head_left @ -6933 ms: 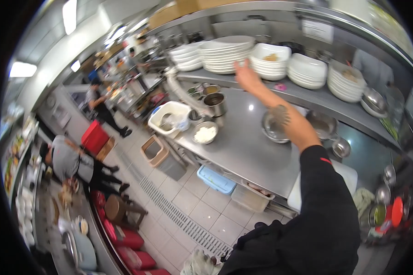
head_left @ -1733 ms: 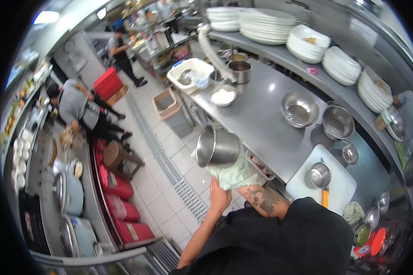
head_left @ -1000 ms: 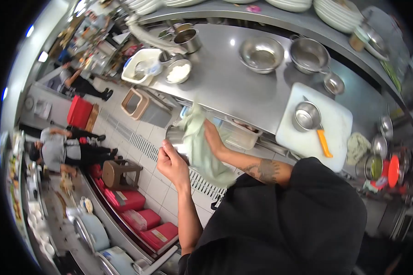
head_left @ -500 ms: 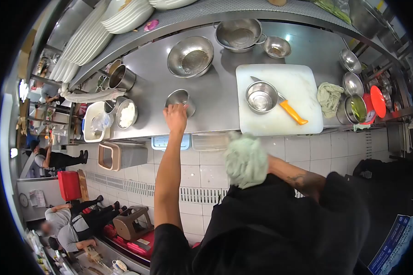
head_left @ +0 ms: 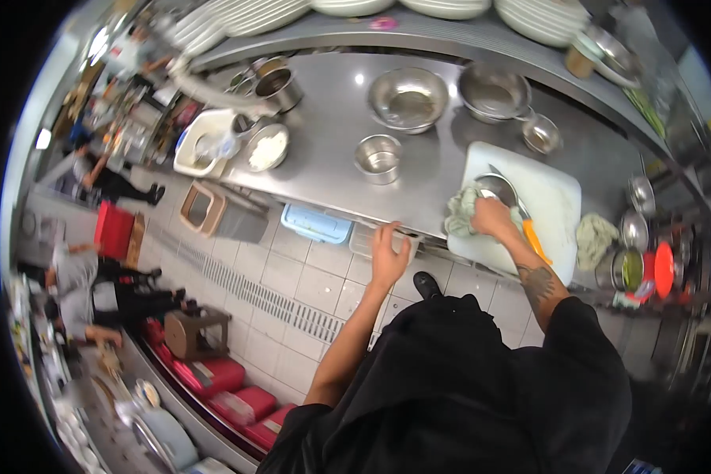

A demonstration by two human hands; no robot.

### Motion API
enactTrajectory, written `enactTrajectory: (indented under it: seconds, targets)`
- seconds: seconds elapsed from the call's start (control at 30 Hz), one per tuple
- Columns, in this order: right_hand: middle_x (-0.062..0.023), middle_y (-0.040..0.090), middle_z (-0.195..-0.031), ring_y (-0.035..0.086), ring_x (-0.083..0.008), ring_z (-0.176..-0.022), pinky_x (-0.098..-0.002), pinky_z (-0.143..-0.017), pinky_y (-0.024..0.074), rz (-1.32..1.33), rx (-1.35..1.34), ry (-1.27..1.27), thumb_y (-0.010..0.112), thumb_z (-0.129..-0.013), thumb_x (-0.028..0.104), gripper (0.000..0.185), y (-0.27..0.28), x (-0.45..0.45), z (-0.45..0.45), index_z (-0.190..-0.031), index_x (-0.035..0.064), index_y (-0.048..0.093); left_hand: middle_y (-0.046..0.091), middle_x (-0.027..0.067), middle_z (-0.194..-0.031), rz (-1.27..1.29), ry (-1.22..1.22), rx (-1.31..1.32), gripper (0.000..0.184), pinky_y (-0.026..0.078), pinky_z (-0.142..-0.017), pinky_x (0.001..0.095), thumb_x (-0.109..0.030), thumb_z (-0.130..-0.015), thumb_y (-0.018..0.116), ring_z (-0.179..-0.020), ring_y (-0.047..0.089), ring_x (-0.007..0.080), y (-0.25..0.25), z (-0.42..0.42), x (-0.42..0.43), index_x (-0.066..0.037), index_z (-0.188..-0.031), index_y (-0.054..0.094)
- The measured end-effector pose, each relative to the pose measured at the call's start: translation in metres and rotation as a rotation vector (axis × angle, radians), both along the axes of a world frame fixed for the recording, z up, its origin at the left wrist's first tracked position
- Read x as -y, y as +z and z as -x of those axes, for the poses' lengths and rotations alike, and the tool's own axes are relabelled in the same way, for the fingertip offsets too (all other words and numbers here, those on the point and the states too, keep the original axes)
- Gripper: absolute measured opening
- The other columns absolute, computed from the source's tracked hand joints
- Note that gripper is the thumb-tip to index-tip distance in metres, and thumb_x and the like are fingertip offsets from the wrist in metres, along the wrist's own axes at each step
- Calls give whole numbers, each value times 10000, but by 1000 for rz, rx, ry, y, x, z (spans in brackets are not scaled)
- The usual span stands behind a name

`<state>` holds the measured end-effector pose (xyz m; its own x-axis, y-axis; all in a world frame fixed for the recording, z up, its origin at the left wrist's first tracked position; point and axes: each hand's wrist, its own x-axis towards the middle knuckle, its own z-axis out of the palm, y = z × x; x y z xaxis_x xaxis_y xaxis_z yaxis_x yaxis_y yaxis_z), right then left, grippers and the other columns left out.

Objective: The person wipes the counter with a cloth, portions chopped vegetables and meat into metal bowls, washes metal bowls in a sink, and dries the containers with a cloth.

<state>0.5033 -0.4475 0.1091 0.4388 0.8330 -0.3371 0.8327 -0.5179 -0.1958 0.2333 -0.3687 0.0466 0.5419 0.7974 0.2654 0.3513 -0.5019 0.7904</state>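
My right hand (head_left: 494, 219) grips a pale green cloth (head_left: 462, 215) on the near left part of the white cutting board (head_left: 559, 209). Just behind it is a small steel pot (head_left: 499, 188), partly hidden by the hand and cloth. A knife with an orange handle (head_left: 536, 243) lies on the board to the right of my hand, its blade partly covered by the pot. My left hand (head_left: 391, 257) hangs off the front edge of the steel table, fingers apart and holding nothing. Beyond it stands a steel cup-like container (head_left: 378, 160).
Steel bowls (head_left: 408, 100) stand farther back, under a shelf with stacked white plates (head_left: 541, 20). A bowl of white food (head_left: 268, 150) and a white tub (head_left: 197, 146) sit at left. Another green cloth (head_left: 596, 239) lies right of the board. Co-workers (head_left: 79, 276) stand at far left.
My left hand has let go of the steel container and drawn back from the table. My right hand has carried the cloth onto the cutting board. The view has turned.
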Motion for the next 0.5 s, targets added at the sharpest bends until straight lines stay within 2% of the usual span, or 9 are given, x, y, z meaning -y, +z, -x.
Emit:
enactTrajectory:
  seconds: [0.03, 0.1, 0.13, 0.17, 0.23, 0.33, 0.37, 0.43, 0.5]
  targets:
    - [-193, 679, -996, 673, -329, -842, -424, -778, 531, 28, -47, 19, 720, -742, 263, 490, 1, 1, 6, -1105, -50, 618, 535, 175, -1176, 6, 54, 11, 474, 427, -901, 446, -153, -811, 670, -1099, 507, 369, -2, 15, 10, -77, -1251, 511]
    - [-158, 684, -1008, 676, -267, -869, -404, -778, 531, -106, -629, -37, 711, -773, 184, 430, 4, 1, 2, -1105, -68, 610, 515, 154, -1277, 644, 63, 231, 633, 430, -943, 485, -192, -806, 716, -1173, 500, 293, 16, 24, 18, -117, -1364, 427]
    - [-164, 685, -978, 668, -246, -870, -368, -783, 534, -311, -1006, -214, 714, -777, 138, 342, 13, 2, 25, -1045, -60, 638, 515, 154, -1277, 641, 123, 274, 633, 430, -943, 485, -192, -806, 716, -1173, 500, 293, 26, 32, 20, -117, -1364, 427]
    - [-151, 680, -997, 667, -248, -896, -364, -805, 537, -266, -1333, -331, 698, -821, 129, 341, 68, 3, 61, -1084, -70, 614, 444, 148, -1349, 662, 33, 385, 707, 444, -942, 438, -237, -806, 732, -1229, 457, 281, 39, 43, 23, -126, -1404, 373]
    - [-170, 599, -1202, 616, -247, -1062, -370, -909, 512, -238, -1669, -303, 671, -873, 213, 532, 89, -1, 101, -1295, -38, 466, 303, 122, -1461, 633, -134, 488, 930, 401, -1017, 391, -234, -748, 797, -1313, 374, 246, 67, 55, 19, -142, -1481, 231]
    - [-172, 522, -1306, 575, -248, -1135, -370, -944, 491, -114, -1859, -216, 636, -899, 363, 652, 95, -9, 147, -1362, -21, 385, 302, 98, -1459, 330, -257, 421, 1004, 349, -1064, 374, -185, -676, 847, -1332, 336, 230, 92, 81, 13, -125, -1471, 238]
    - [-172, 522, -1306, 575, -248, -1135, -370, -944, 491, -90, -1853, -184, 636, -899, 363, 652, 97, -12, 154, -1362, -21, 385, 311, 72, -1445, 437, -253, 534, 1074, 300, -1097, 355, -146, -618, 871, -1332, 330, 211, 111, 92, 12, -115, -1468, 216]
    - [-163, 493, -1333, 552, -236, -1160, -371, -972, 470, -38, -1979, 36, 570, -882, 522, 772, 102, -21, 166, -1387, -17, 346, 325, 64, -1436, 516, -247, 581, 1096, 299, -1097, 354, -133, -607, 874, -1327, 334, 204, 117, 117, 14, -117, -1469, 197]
    - [-153, 503, -1319, 559, -227, -1143, -370, -960, 478, 29, -1954, 128, 533, -868, 567, 791, 97, -29, 184, -1376, -15, 360, 360, 53, -1414, 618, -286, 642, 1128, 308, -1090, 355, -90, -607, 854, -1317, 348, 195, 118, 133, 24, -120, -1475, 135]
